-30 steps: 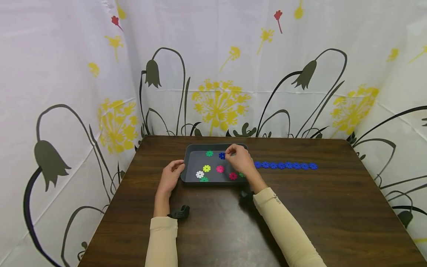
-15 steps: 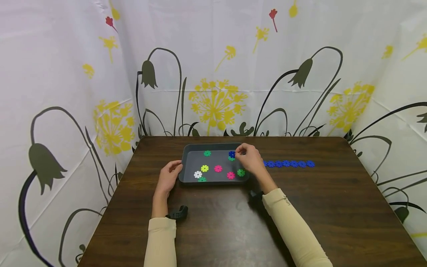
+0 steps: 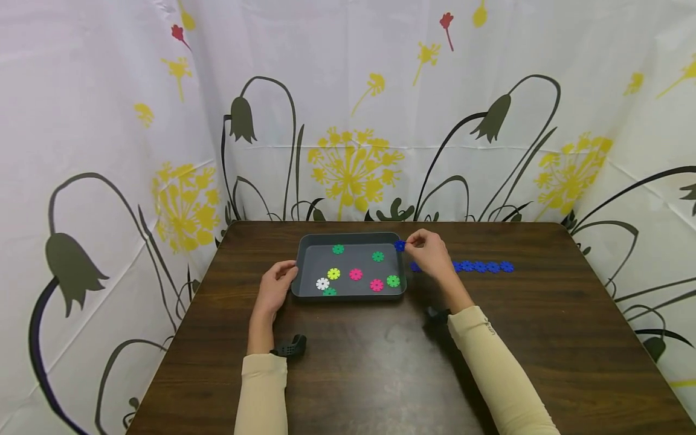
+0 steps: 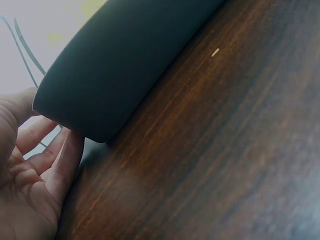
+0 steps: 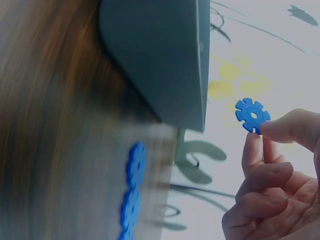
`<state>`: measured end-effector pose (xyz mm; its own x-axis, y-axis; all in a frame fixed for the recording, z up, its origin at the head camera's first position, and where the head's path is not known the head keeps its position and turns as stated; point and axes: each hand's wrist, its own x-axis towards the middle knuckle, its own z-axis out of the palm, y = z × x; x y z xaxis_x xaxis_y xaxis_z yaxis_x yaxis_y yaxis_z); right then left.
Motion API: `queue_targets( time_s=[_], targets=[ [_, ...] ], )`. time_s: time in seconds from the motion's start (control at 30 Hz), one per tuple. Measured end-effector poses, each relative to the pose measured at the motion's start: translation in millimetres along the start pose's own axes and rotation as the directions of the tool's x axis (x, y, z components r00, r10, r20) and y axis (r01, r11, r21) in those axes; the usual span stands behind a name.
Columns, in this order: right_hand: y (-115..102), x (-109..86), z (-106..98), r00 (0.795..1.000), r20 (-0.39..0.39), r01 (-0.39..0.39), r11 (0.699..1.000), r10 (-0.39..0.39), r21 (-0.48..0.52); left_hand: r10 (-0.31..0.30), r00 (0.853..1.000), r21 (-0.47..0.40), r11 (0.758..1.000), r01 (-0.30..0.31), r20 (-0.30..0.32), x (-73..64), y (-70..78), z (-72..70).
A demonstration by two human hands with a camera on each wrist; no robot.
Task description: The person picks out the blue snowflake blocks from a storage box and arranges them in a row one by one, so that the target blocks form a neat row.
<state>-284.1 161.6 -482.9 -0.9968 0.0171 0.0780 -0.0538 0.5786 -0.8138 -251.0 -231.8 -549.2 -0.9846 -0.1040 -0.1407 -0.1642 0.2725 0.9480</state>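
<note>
My right hand (image 3: 433, 254) pinches a blue notched disc (image 5: 252, 115) by its edge between thumb and fingers. In the head view this disc is over the tray's right rim. A grey tray (image 3: 348, 297) lies on the table, and my left hand (image 3: 274, 287) grips its left wall, the thumb at the rim and fingers against the outside. Inside the tray lie green discs (image 3: 377, 257), pink discs (image 3: 356, 274), a yellow disc (image 3: 333, 274) and a white disc (image 3: 322, 283). A row of blue discs (image 3: 480, 266) runs right of the tray, partly hidden by my right hand.
The dark wooden table (image 3: 359, 368) carries everything. Behind it and at both sides hangs a white curtain (image 3: 348, 72) with printed flowers. A small pale fleck (image 4: 215, 52) is on the wood in the left wrist view.
My right hand has moved right with the blue disc, from above the tray's inside to its right rim. A green disc it covered now shows. The left hand stays on the tray.
</note>
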Motion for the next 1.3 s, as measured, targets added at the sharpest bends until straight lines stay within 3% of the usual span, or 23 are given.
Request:
queue_targets(
  time_s=[0.4, 0.8, 1.1, 1.3],
  targets=[
    [38.8, 0.9, -32.5, 0.998, -0.016, -0.063, 0.998, 0.062, -0.028, -0.003, 1.0, -0.01, 1.0, 0.003, -0.004, -2.7, -2.6, -1.5],
    [62.9, -2.0, -67.8, 0.993, -0.021, -0.115, 0.99, 0.114, -0.086, 0.007, 1.0, -0.015, 1.0, -0.007, -0.009, -1.6, -3.8, 1.2],
    [94.8, -6.2, -109.5, 0.988, -0.058, -0.151, 0.985, 0.146, -0.085, 0.001, 1.0, -0.016, 1.0, -0.001, -0.007, -1.7, -1.3, 2.1],
    [121.2, -7.3, -138.6, 0.971, -0.08, -0.231, 0.969, 0.225, -0.083, 0.01, 1.0, -0.013, 1.0, -0.01, -0.018, -0.5, 1.1, 2.4]
  ],
)
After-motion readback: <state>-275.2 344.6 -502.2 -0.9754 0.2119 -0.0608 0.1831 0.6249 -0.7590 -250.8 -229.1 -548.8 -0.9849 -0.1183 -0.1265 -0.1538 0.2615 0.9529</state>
